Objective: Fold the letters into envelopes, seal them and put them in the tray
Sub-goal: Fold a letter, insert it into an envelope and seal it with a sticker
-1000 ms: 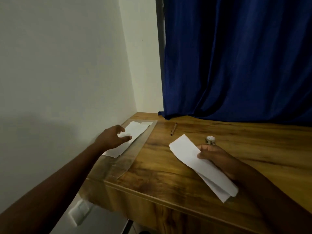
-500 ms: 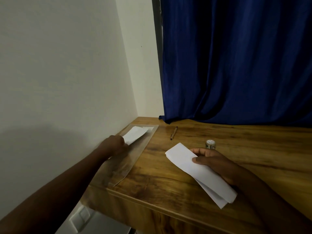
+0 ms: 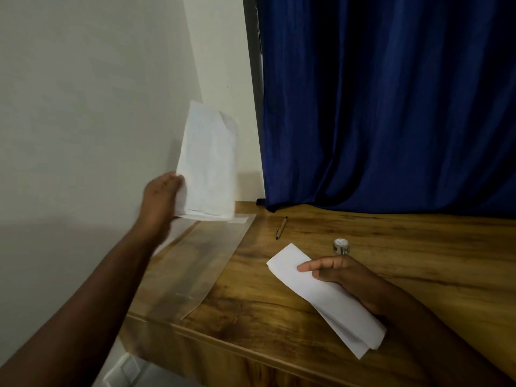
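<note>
A: Left hand (image 3: 162,195)?
B: Up off the surface (image 3: 279,297), gripping a white envelope (image 3: 208,166) by its lower left corner. Envelope stands about upright in the air, in front of the wall (image 3: 83,107), blurry, top edge ragged at the right.
A: Right hand (image 3: 339,275)?
B: Resting on the surface, thumb on top of the folded letter (image 3: 326,300), fingers curled under its far edge, so it's grasping the letter. Letter is a long white strip running diagonally, near end close to the front edge of the surface.
A: Envelope and letter touching?
B: No, well apart. Envelope high on the left, letter low on the right.
A: Tray?
B: Clear flat tray (image 3: 195,263) along the left side of the surface, by the wall. Just under the lifted envelope at its far end. Can't tell if anything is in it.
A: Other stuff?
B: Pen (image 3: 281,228) lying beyond the letter, near the blue curtain (image 3: 391,107). Small tape roll (image 3: 341,245) just beyond the right hand's fingers.
</note>
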Demonstrator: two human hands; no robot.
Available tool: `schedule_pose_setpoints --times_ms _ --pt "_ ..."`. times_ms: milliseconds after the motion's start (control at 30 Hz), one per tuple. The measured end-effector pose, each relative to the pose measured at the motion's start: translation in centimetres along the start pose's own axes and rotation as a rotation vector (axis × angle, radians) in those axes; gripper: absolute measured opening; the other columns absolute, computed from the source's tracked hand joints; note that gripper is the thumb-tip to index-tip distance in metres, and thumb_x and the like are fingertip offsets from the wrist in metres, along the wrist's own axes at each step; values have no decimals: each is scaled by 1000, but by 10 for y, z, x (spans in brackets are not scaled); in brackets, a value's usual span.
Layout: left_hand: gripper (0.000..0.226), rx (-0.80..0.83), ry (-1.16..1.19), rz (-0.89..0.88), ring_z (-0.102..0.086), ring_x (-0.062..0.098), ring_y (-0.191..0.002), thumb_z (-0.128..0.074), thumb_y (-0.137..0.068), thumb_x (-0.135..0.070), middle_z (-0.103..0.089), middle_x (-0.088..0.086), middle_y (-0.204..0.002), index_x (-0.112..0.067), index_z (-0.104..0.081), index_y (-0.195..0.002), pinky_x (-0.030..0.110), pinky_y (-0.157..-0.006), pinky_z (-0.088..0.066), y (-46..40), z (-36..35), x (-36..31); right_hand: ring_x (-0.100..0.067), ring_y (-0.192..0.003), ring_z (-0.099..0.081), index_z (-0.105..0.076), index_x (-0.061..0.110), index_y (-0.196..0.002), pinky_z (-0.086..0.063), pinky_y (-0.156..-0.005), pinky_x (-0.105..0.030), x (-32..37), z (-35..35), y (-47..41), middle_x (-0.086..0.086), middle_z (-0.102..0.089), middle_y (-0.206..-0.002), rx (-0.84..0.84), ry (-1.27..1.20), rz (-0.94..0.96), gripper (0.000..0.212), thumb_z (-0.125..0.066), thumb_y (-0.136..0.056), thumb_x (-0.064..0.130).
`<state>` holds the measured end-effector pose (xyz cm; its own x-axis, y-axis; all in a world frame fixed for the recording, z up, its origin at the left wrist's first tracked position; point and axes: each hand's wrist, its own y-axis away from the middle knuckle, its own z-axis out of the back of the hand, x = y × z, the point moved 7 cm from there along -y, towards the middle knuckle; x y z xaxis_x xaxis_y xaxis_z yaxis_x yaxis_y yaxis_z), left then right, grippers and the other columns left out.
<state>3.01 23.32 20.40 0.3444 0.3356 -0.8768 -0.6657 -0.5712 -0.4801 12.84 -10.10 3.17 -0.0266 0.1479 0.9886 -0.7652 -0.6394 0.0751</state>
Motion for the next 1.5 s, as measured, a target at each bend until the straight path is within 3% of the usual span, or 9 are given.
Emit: schedule_pose_setpoints --times_ms 133,433,600,700,833,967,1067,1167,1500 --pt "18 163 366 163 -76 24 -84 -57 -102 -9 -77 11 -105 -4 -62 -118 37 -65 -61 70 -65 13 -11 -94 -72 -80 30 -111 -55 -74 -21 12 -4 14 14 -75 -117 -28 13 -1 25 -60 -100 19" --pt "36 202 885 558 -70 31 -114 -59 -97 -4 -72 11 -124 -10 -56 -132 44 -85 -62 219 -172 34 -26 -93 -76 -74 11 -108 -61 -76 -32 35 21 88 -8 -79 -105 -346 -140 209 33 -64 -89 36" --pt "36 328 788 790 -74 30 -97 -65 -90 -5 -73 20 -115 -4 -60 -125 45 -76 -62 268 -194 39 -29 -94 -76 -76 6 -108 -61 -76 -33 27 58 129 -10 -79 -105 -482 -47 91 25 -62 -99 25" --pt "37 813 449 878 -72 33 -84 -65 -88 -21 -74 22 -110 -4 -64 -120 40 -64 -60 298 -192 30 -26 -93 -77 -74 4 -113 -61 -72 -30 21 69 152 -13 -78 -107 -471 -86 6 29 -58 -102 26" --pt "23 1430 -22 475 -74 21 -95 -70 -93 -40 -77 0 -112 -29 -73 -113 33 -79 -58 320 -182 8 -21 -87 -78 -75 9 -108 -57 -65 -24 10 80 167 -8 -80 -101 -513 -44 -112 29 -57 -103 30" --pt "68 1066 -398 -168 -48 -8 -123 -80 -70 -67 -42 -43 -136 -61 -47 -129 19 -108 -41 281 -194 -16 -20 -84 -77 -73 14 -110 -55 -61 -25 0 81 167 -4 -80 -96 -542 -17 -178 24 -57 -103 31" --pt "124 977 -593 -506 -9 9 -153 -71 -54 -89 -5 -23 -165 -53 -6 -153 44 -124 -23 259 -222 -9 -14 -74 -76 -69 21 -105 -54 -63 -28 2 75 168 5 -79 -82 -519 1 -176 16 -56 -103 31" --pt "141 1027 -730 -566 9 21 -157 -65 -51 -95 11 -11 -169 -43 14 -155 59 -124 -12 252 -251 14 -11 -69 -74 -67 22 -100 -53 -63 -25 7 70 168 7 -78 -77 -457 -3 -134 15 -53 -103 27" --pt "132 941 -642 -644 -20 18 -146 -63 -52 -88 -15 -9 -162 -40 0 -157 48 -120 -26 253 -257 20 -22 -79 -74 -71 12 -92 -55 -64 -26 12 67 176 -5 -76 -87 -326 13 -129 14 -60 -87 20"
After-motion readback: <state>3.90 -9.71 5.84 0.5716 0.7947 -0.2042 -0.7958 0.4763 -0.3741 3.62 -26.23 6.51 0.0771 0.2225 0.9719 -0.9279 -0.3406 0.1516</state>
